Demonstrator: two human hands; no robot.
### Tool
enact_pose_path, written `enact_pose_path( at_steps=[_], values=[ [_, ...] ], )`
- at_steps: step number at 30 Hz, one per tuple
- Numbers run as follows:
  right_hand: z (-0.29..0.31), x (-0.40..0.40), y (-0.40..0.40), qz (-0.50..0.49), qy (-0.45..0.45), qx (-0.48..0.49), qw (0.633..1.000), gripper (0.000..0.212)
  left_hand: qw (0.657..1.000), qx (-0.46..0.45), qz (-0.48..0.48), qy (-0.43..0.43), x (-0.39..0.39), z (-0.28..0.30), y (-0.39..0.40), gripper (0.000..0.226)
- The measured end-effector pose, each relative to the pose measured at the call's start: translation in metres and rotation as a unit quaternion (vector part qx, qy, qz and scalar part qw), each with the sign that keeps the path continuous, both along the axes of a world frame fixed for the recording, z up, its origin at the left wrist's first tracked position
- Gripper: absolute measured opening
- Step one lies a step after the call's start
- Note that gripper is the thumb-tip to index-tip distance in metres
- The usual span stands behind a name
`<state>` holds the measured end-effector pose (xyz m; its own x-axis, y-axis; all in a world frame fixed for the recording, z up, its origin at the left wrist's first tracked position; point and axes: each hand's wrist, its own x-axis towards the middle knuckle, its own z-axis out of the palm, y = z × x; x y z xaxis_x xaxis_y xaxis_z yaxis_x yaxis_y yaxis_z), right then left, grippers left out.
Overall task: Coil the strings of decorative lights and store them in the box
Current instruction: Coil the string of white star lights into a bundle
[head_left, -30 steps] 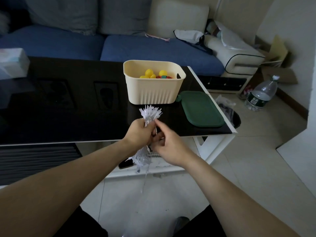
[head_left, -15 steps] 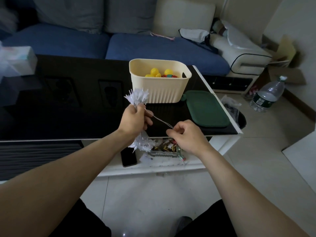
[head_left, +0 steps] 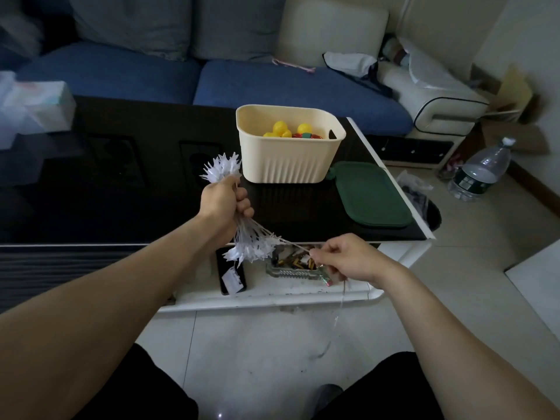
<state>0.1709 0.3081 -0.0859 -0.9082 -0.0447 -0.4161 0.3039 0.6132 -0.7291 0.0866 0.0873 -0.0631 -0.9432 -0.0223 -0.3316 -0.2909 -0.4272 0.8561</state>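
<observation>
Centre frame: left hand grips the bundled white light string, spiky bulbs protruding above and below the fist. Right hand, lower right of centre, pinches the taut wire end. Cream box stands above on the black table, beside a green lid.

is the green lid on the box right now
No, the green lid lies flat on the black table to the right of the cream box, which stands open with coloured lights inside.
</observation>
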Motion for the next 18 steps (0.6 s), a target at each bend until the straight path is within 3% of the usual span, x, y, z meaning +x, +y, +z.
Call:
enact_pose_path(
  at_steps=[4,8,12,16,18],
  values=[
    [0.007,0.004,-0.002,-0.007,0.069,-0.011,0.998,0.02,0.999,-0.026,-0.033,0.025,-0.001,-0.006,0.0,0.023],
    [0.008,0.005,-0.014,0.025,0.05,0.001,0.998,0.014,0.998,-0.006,-0.063,-0.001,0.007,-0.007,0.011,0.011],
    [0.008,0.003,-0.021,0.035,0.059,-0.023,0.997,0.018,0.994,-0.035,-0.104,-0.017,0.024,-0.001,0.024,0.031],
    [0.004,-0.002,-0.028,0.023,0.153,-0.036,0.987,0.012,0.986,-0.059,-0.15,-0.034,0.032,-0.002,0.033,0.04],
    [0.003,-0.003,-0.031,0.007,0.179,-0.037,0.983,0.022,0.978,-0.076,-0.186,-0.047,0.034,-0.004,0.035,0.041]
  ],
)
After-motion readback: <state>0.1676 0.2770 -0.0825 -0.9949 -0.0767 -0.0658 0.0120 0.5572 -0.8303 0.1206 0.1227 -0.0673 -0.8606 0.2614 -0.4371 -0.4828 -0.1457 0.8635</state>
